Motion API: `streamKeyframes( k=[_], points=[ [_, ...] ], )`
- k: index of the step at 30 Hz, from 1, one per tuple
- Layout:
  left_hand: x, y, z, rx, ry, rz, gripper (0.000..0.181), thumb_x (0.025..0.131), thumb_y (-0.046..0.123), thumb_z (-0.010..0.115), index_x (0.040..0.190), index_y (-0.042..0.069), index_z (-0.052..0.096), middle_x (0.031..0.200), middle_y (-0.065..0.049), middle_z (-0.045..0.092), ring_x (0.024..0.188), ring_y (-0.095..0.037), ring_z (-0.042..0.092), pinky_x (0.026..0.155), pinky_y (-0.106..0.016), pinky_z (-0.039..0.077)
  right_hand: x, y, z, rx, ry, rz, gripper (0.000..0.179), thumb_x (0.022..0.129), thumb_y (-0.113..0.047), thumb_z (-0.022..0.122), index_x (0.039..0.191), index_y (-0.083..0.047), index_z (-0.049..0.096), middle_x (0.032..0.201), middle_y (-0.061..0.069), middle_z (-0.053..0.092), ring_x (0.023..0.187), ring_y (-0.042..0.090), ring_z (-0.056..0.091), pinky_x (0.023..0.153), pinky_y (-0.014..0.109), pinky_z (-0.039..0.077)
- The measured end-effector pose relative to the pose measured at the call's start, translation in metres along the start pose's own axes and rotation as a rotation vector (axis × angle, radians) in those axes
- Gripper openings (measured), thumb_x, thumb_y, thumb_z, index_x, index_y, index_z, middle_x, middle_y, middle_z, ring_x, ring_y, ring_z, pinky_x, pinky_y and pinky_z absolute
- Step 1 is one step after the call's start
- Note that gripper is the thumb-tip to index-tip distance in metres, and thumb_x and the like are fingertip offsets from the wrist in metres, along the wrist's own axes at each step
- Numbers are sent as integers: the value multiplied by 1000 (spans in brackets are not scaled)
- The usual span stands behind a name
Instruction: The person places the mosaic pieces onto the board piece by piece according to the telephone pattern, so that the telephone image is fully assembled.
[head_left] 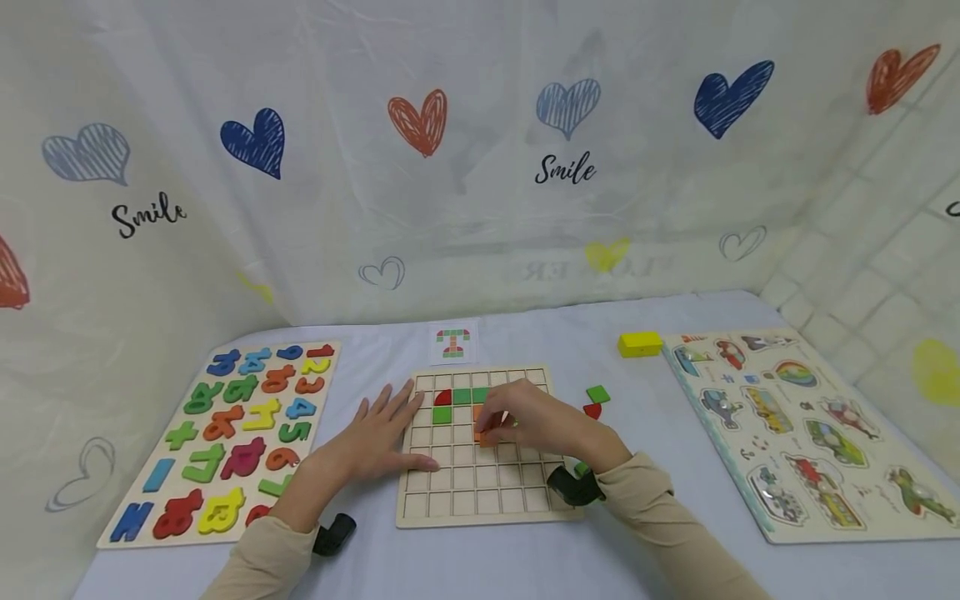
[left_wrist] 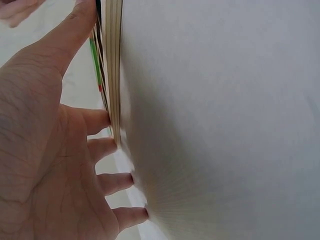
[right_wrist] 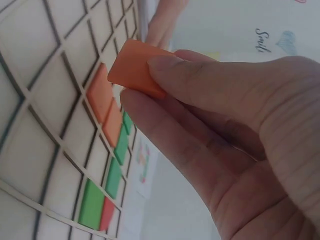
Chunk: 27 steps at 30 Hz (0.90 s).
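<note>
Heart-printed white fabric [head_left: 315, 242] is hanging behind a cloth-covered table [head_left: 360, 562], where a person's right hand [head_left: 536, 417] is pinching an orange tile [right_wrist: 132, 67] between thumb and fingertips, holding it over the middle of a wooden grid board [head_left: 463, 479]. Fingers spread and gripping nothing, the left hand [head_left: 371, 442] is resting along the board's left edge, its thumb lying on the face. Good placement is probably calling for a level tile, corners lining up with the cell's raised ribs before a light press, and for a steady left hand, since a nudge could be jarring neighbouring pieces. Toward the board's back edge, cells are holding a red quarter-round piece [head_left: 443, 397], green tiles [head_left: 461, 396] and two orange tiles [right_wrist: 101, 92]; a pattern card [head_left: 453, 342] is lying just beyond. Loose green [head_left: 597, 394] and red pieces [head_left: 592, 411] are lying off its right edge. Near the table's left edge, a number board [head_left: 252, 492] is carrying chunky coloured figures; toward the right edge, a picture board [head_left: 876, 471] is holding vehicle pieces, a yellow block [head_left: 640, 344] sitting by its back left corner.
</note>
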<state>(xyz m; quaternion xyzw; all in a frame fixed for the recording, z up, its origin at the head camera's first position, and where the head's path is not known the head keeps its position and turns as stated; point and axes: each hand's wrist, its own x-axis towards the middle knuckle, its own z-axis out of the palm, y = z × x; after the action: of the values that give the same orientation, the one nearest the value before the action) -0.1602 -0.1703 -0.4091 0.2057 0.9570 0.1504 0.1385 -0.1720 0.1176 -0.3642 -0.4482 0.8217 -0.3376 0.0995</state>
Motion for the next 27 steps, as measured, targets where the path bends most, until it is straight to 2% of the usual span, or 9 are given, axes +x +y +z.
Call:
streamKeyframes(
  k=[6,14,19,27],
  points=[
    [0,-1,0,5,3,0,113,87,75,67,167,8,24,175,-17,12,158,-50,7,121,-73,10,3,5,9,22,-42,52,8,91,1,79,97,-4,80,93,-1,72,86,7,67,80,20,58],
    [-1,0,-1,1,2,2,113,87,75,67,167,8,24,175,-17,11,158,-50,7,121,-73,9,5,10,17,-10,-59,63,10,90,2,80,96,-7,80,90,-6,71,84,2,65,78,19,57],
    [-1,2,-2,-1,0,-2,113,87,75,67,167,7,24,175,-17,11,158,-50,7,121,-73,9,5,9,17,-3,-61,69,10,90,2,80,95,-6,81,89,-5,72,83,3,67,79,19,57],
    [-1,1,-2,2,1,-1,113,87,74,68,167,7,24,175,-18,11,158,-50,7,121,-73,9,6,6,18,-56,-59,69,13,86,6,81,97,-3,82,89,-2,73,83,4,68,77,18,56]
  ],
)
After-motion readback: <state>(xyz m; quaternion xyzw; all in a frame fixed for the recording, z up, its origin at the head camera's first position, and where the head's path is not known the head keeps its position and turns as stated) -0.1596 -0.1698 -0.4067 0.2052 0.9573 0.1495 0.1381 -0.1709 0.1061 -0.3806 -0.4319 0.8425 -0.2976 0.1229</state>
